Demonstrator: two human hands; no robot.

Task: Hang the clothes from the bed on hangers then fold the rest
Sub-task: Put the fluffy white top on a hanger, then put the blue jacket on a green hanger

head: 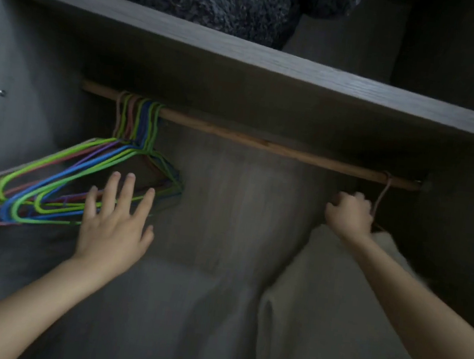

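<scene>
Inside wardrobe. My left grip [115, 221] spread, fingers straight, over lower bars of bunch of coloured hangers [51, 177] hooked at left end of wooden rod [249, 140]; cannot tell if touching. My right grip [348, 212] curled tight round top of pink hanger [383, 194], its hook over rod's right end. Cream garment [331, 325] hangs on that hanger, under my right wrist. Shelf [244, 61] above rod, fluffy grey-white textile [221, 4] on it.

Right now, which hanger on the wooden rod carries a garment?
The lone pink hanger at the rod's right end, by the right hand, bears white fabric; the bunched left ones are bare.
</scene>
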